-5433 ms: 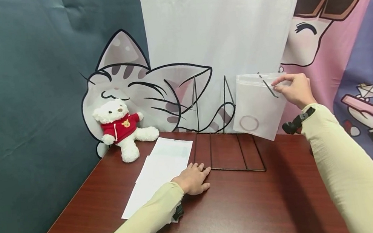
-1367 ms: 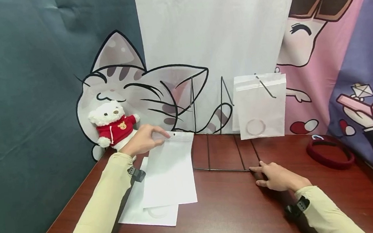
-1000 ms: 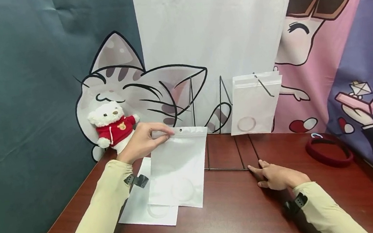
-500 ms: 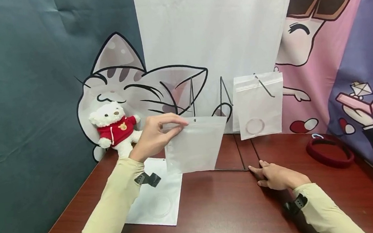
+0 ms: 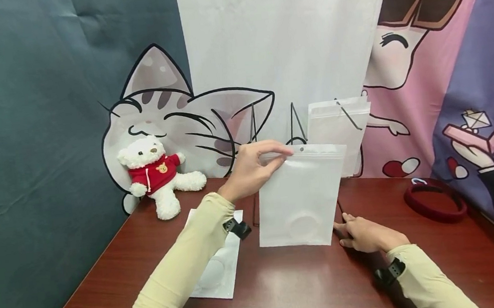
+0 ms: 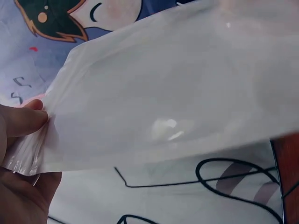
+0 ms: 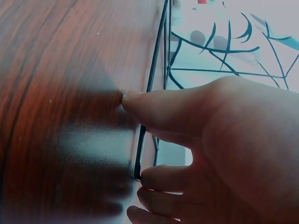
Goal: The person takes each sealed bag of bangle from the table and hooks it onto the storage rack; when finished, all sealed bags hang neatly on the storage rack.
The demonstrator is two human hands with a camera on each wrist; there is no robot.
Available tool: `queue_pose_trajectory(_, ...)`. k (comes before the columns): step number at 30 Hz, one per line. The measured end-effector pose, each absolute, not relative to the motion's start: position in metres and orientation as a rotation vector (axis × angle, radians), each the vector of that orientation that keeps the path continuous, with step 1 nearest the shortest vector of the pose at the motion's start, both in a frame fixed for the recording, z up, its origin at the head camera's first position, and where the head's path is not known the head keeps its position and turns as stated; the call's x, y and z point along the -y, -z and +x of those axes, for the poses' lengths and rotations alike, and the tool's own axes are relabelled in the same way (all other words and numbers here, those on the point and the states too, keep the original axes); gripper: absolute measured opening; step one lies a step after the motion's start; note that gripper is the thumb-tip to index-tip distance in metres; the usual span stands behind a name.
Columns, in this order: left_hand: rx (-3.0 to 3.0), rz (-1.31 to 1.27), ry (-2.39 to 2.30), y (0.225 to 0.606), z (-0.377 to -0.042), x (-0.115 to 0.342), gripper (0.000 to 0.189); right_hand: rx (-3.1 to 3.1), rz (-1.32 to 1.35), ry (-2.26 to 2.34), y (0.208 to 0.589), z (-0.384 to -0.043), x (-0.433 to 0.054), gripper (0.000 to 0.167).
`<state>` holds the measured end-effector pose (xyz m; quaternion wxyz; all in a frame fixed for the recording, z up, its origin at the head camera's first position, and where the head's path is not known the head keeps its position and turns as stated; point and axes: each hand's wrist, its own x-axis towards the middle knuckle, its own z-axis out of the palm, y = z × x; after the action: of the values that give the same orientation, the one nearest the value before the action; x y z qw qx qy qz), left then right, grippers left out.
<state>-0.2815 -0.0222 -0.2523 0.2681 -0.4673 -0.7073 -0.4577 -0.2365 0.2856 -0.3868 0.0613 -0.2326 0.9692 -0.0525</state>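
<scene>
My left hand (image 5: 253, 168) pinches the top edge of a white zip bag (image 5: 301, 193) by its hang hole, between thumb and fingers. The bag hangs upright in front of the black wire rack (image 5: 253, 123), with a round outline near its bottom. In the left wrist view, the thumb (image 6: 25, 120) creases the bag's end. My right hand (image 5: 368, 234) rests at the rack's front right base corner, which the held bag partly hides. The right wrist view shows extended fingers touching the base wire (image 7: 156, 56). Another white bag (image 5: 334, 124) hangs on the rack's right prong.
A further white bag (image 5: 216, 267) lies on the brown table (image 5: 288, 290), partly under my left forearm. A white teddy bear (image 5: 155, 166) in a red hoodie sits at the back left. Far right lies a dark red ring-shaped band (image 5: 435, 204). A printed curtain stands behind.
The left hand has moved from the rack's base to a bag on the table, lifted it and carried it right. The right hand has left the hanging bag and come down to the rack's base.
</scene>
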Motion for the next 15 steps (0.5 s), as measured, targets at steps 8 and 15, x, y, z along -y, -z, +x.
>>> queue_pose_trajectory(8, 1.946, -1.179, 1.254, 0.251, -0.288, 0.008, 0.018, -2.922, -0.696, 0.174, 0.388, -0.237, -0.285, 0.058)
queue_pose_trajectory(15, 1.969, -1.142, 1.27, 0.251, -0.296, 0.006, 0.019, -2.943, -0.723, 0.151, 0.389, -0.237, -0.286, 0.057)
